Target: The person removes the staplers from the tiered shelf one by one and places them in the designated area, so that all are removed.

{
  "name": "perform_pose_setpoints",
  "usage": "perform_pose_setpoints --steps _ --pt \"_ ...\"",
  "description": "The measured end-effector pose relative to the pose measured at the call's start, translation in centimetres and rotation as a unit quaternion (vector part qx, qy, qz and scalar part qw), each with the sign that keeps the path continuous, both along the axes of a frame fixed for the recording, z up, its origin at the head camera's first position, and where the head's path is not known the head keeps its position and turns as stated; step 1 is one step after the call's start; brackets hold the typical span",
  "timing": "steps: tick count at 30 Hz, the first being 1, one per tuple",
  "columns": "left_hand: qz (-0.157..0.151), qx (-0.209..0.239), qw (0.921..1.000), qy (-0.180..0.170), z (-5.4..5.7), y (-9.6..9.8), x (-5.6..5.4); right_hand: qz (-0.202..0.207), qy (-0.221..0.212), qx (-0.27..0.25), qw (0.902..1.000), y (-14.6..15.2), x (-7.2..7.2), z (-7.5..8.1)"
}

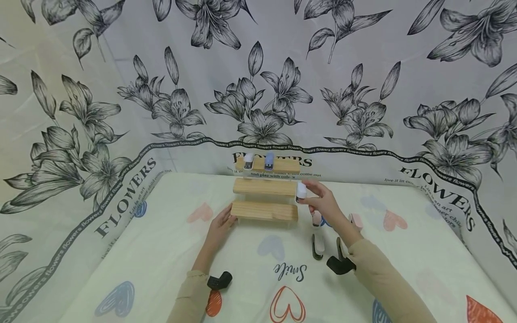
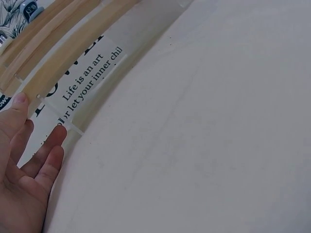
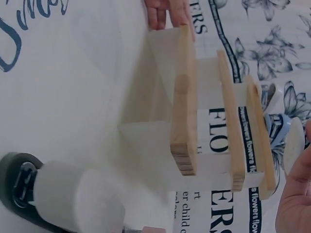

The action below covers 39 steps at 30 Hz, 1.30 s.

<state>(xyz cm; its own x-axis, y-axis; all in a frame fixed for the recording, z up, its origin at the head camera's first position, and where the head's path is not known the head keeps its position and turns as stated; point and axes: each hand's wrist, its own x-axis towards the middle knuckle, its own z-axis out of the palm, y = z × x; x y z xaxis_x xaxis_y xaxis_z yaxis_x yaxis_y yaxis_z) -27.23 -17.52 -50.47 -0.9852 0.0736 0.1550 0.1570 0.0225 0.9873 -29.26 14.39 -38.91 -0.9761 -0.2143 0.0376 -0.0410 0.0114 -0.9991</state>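
My right hand (image 1: 325, 204) pinches a small white stapler (image 1: 300, 190) between thumb and fingers, right at the right end of the middle plank of a three-step wooden display rack (image 1: 264, 210). In the right wrist view, part of the white stapler (image 3: 293, 145) shows beside the fingers. My left hand (image 1: 221, 224) is at the left end of the lowest plank. Its thumb (image 2: 20, 104) touches the plank end, while the other fingers are loosely bent near the clear side support. On the top plank stand a white stapler (image 1: 248, 161) and a blue stapler (image 1: 269, 161).
Right of the rack, on the pale heart-print cloth (image 1: 242, 260), lie a pink stapler (image 1: 316, 219), another pink one (image 1: 356, 221), a white one with a black base (image 1: 317, 246) and a dark one (image 1: 339, 246). A flower-print curtain (image 1: 258, 89) hangs behind the rack.
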Motion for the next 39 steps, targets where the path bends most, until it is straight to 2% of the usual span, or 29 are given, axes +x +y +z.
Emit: perform_pose_setpoints --steps 4,6,8,11,15,20,26,30,39 --pt "-0.007 -0.004 0.9999 0.012 -0.1 -0.1 0.1 0.002 -0.01 0.009 0.9999 0.2 1.4 0.3" --pt "-0.012 -0.006 0.999 0.042 -0.9 -0.3 -0.2 0.006 -0.009 0.005 0.9999 0.5 1.8 -0.1" --pt "-0.02 -0.001 0.9972 0.072 -1.0 -0.3 -0.2 0.009 -0.012 0.0 0.9999 0.6 2.3 -0.4" --pt "-0.026 0.001 0.9954 0.092 -1.1 -0.4 -0.2 0.009 -0.01 0.0 0.9999 0.7 3.2 -0.8" --pt "-0.016 -0.008 0.9981 0.058 -0.9 -0.3 -0.3 0.008 0.0 0.009 0.9999 0.8 4.4 -1.2" --pt "-0.007 -0.013 0.9997 0.02 -0.7 -0.2 -0.3 0.012 -0.005 0.005 0.9999 1.3 5.1 -2.7" --pt "-0.002 -0.013 0.9998 0.012 -0.7 -0.2 -0.4 0.011 0.003 0.02 0.9997 1.8 5.7 -4.1" --pt "-0.004 -0.01 0.9999 0.008 -0.9 -0.3 -0.4 0.007 0.001 0.011 0.9999 2.2 6.2 -4.8" --pt "-0.005 -0.005 1.0 0.001 -0.9 -0.4 -0.5 -0.008 -0.014 0.02 0.9997 3.1 7.8 -5.9"
